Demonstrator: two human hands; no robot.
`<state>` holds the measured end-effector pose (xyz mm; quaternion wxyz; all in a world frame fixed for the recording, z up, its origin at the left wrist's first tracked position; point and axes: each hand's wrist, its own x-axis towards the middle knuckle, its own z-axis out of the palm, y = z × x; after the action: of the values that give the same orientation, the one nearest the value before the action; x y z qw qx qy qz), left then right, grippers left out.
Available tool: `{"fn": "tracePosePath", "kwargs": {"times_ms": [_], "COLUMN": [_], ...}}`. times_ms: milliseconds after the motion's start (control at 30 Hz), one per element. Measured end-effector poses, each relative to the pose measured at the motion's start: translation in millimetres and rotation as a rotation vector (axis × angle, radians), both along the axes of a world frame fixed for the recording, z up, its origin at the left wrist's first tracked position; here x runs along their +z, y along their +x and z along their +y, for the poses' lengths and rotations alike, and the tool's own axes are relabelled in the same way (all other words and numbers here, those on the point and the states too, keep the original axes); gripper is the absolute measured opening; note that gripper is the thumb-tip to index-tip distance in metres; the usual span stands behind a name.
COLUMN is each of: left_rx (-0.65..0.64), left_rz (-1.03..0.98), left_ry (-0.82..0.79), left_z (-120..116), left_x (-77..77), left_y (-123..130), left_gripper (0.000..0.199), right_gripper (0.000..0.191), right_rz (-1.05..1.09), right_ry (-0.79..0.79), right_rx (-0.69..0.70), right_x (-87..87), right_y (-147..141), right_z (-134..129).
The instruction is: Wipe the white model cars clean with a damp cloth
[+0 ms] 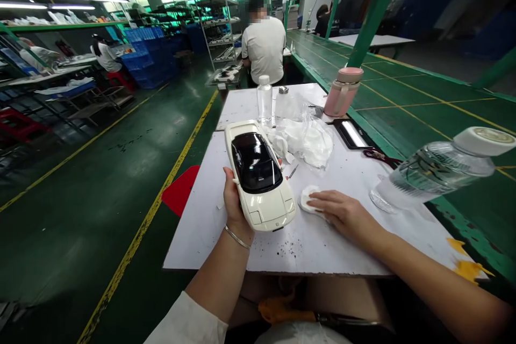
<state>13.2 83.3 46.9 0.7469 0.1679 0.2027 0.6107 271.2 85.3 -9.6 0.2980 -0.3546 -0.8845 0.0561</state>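
Observation:
A cream-white model car [268, 207] with a black glossy roof and windows rests in my left hand [236, 207]. My thumb lies along the car's side, other fingertips show at its far side, and the palm is hidden beneath. The car is tilted with its nose toward me, above the white table. Just to its right, my right hand [349, 217] has its fingers closed on a small white cloth pad [307, 199] at the tabletop. Part of the pad is covered by the fingers. A thin pen-like tool [293, 171] lies between the car and the crumpled white wrapping [312, 142].
A large clear bottle [431, 174] stands right of my right hand. Farther back are scissors [381, 157], a black-framed tray [352, 134], a pink flask [343, 94] and a small clear bottle [264, 99]. Dark specks dot the table [266, 260] near its front edge. A person [264, 48] sits ahead.

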Motion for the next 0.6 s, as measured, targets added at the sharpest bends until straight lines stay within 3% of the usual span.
{"fn": "tracePosePath", "kwargs": {"times_ms": [133,233,333,467,600], "left_rx": [-0.019,-0.022,-0.004,0.208,0.207], "left_rz": [-0.025,-0.049,-0.058,-0.03,0.005], "left_ry": [0.016,0.003,-0.066,0.014,0.057], "left_z": [-2,-1,2,8,7], "left_x": [-1.6,-6.7,-9.7,-10.3,-9.7], "left_y": [4,4,1,1,5], "left_gripper": [0.087,0.087,0.085,0.069,0.068], "right_gripper": [0.038,0.04,0.039,0.044,0.046], "right_rz": [0.345,0.366,0.264,0.313,0.336], "right_ry": [0.105,0.215,0.278,0.275,0.25], "right_rx": [-0.13,0.119,0.246,0.102,-0.063], "right_x": [47.0,64.9,55.9,31.4,25.5], "right_y": [-40,-87,-115,-103,-75], "right_z": [-18,-35,-38,-25,-15]}}
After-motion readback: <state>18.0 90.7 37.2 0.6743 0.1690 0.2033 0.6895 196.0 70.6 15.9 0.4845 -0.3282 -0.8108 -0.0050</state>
